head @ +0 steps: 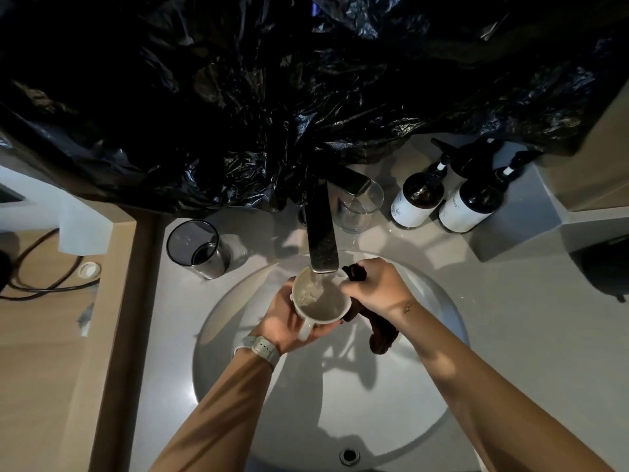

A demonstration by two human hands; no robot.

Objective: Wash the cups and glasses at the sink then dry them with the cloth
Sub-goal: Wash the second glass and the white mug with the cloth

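Grip: cup is held by left hand under tap so it fills | dark cloth is clutched by right hand at rim, ready for wiping | over sink

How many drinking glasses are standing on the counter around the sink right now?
2. A dark-tinted glass stands left of the faucet; a clear glass stands just right of it. The black plastic sheet may hide more.
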